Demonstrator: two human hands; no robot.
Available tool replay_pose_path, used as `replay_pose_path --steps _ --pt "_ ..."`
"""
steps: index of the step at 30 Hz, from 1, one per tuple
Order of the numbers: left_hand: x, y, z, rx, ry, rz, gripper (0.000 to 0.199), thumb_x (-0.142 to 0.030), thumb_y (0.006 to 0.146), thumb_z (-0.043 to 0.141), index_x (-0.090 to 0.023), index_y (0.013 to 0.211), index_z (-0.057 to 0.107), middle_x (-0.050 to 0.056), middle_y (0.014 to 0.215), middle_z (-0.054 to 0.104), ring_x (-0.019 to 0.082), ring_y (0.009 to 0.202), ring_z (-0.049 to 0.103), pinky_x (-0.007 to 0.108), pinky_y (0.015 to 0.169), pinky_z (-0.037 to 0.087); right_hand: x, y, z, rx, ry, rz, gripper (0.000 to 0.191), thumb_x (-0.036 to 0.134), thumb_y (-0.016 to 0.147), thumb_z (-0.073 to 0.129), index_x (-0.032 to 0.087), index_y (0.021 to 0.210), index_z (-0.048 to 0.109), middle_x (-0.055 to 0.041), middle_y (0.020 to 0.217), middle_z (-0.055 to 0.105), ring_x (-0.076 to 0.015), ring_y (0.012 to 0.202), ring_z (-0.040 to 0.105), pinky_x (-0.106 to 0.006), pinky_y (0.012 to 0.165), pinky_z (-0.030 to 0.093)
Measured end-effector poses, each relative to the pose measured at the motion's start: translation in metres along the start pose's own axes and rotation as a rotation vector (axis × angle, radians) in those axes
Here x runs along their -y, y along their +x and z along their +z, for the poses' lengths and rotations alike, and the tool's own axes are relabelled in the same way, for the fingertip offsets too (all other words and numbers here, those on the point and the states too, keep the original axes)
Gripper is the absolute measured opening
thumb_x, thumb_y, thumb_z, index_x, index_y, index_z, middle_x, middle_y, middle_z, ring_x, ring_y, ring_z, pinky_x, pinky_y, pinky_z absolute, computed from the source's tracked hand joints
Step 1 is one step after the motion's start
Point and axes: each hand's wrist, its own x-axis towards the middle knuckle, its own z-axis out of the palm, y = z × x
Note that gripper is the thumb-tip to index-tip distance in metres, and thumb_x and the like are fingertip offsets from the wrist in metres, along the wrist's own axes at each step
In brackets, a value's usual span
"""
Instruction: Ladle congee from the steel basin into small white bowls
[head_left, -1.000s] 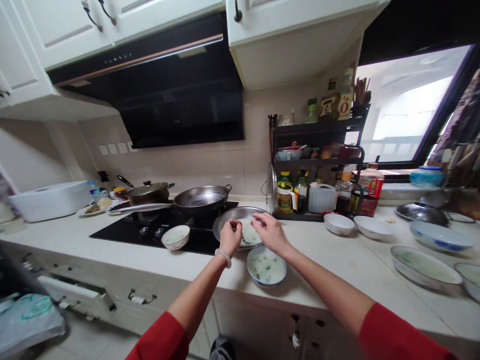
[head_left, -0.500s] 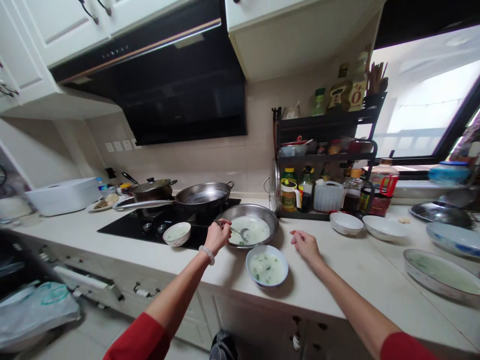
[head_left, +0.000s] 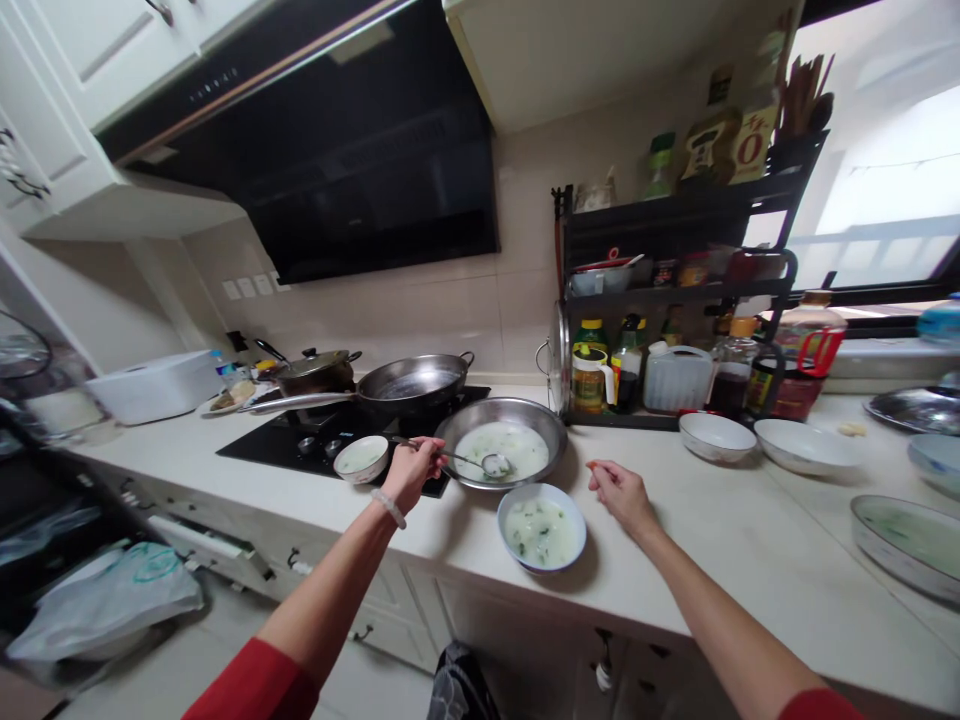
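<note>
My left hand (head_left: 411, 468) is wrapped around the handle of a metal spoon (head_left: 496, 465). Its bowl sits in whitish soup with green bits, inside a wide steel basin (head_left: 553, 436). Right of the basin, above the counter, my right hand (head_left: 621, 496) has its fingers curled together, with nothing visible in them; a reddish spot shows at one fingertip. Between the hands, nearer me, stands a light-blue-rimmed bowl (head_left: 579, 548) of the same soup. A smaller patterned bowl (head_left: 361, 477) holding pale soup rests left of my left hand, at the edge of the stove.
Behind the basin, a steel frying pan (head_left: 412, 385) and a lidded pot (head_left: 315, 372) stand on the black cooktop (head_left: 281, 440). A black rack (head_left: 675, 298) holds bottles and jars. White bowls (head_left: 716, 440) and a larger soup dish (head_left: 904, 575) line the right counter.
My left hand has shifted slightly left, and the spoon's handle lies lower across the basin's rim. My right hand stays beside the basin. The view has turned a little.
</note>
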Motion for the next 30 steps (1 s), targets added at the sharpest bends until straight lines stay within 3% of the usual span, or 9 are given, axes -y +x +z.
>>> replay_pose_path --steps 3,9,12,20,25,30 --pt "-0.006 -0.002 0.000 0.007 -0.023 -0.002 0.018 -0.023 0.063 0.059 -0.010 0.075 0.059 0.001 0.053 0.058 0.007 0.045 0.050 0.018 0.042 0.037 0.010 -0.006 0.002 0.081 0.043 0.013 0.041 0.055 0.072 0.060 0.015 0.082 0.063 -0.0004 0.056 0.057 -0.0085 0.040 0.041 -0.021 0.034 0.031" --pt "-0.016 -0.007 -0.003 0.024 -0.040 -0.020 0.018 -0.021 0.064 0.058 -0.008 0.077 0.060 0.002 0.053 0.059 0.008 0.047 0.051 0.018 0.042 0.037 0.021 -0.019 0.001 0.562 0.083 0.171 0.045 0.056 0.079 0.053 0.012 0.085 0.063 0.0032 0.044 0.054 -0.0064 0.029 0.039 -0.017 0.030 0.026" --pt "-0.017 -0.009 -0.005 0.025 -0.044 -0.028 0.017 -0.020 0.064 0.057 -0.009 0.076 0.060 0.002 0.052 0.059 0.008 0.047 0.051 0.017 0.042 0.036 0.024 -0.022 0.001 0.691 0.092 0.213 0.048 0.056 0.082 0.051 0.010 0.088 0.064 0.0028 0.040 0.053 -0.0076 0.029 0.044 -0.015 0.029 0.028" --pt "-0.029 -0.019 -0.007 0.058 -0.083 -0.036 0.016 -0.021 0.065 0.058 -0.009 0.076 0.062 0.003 0.054 0.060 0.007 0.048 0.051 0.017 0.043 0.036 0.037 -0.029 -0.003 0.847 0.285 0.420 0.063 0.049 0.078 0.061 0.012 0.128 0.050 -0.0065 0.072 0.069 -0.0129 0.040 0.062 -0.015 0.028 0.039" --pt "-0.036 -0.029 -0.010 0.082 -0.078 -0.028 0.020 -0.023 0.065 0.061 -0.009 0.079 0.063 0.003 0.055 0.061 0.007 0.049 0.051 0.016 0.042 0.035 0.036 -0.030 -0.003 0.815 0.320 0.464 0.059 0.040 0.078 0.061 0.013 0.129 0.049 -0.0102 0.085 0.071 -0.0106 0.038 0.061 -0.015 0.028 0.041" --pt "-0.038 -0.042 -0.012 0.083 -0.062 -0.037 0.022 -0.022 0.063 0.061 -0.008 0.080 0.064 0.005 0.056 0.062 0.009 0.050 0.053 0.016 0.041 0.035 0.038 -0.031 0.000 0.756 0.317 0.453 0.056 0.036 0.076 0.060 0.012 0.127 0.052 -0.0084 0.085 0.070 -0.0073 0.035 0.057 -0.015 0.029 0.044"
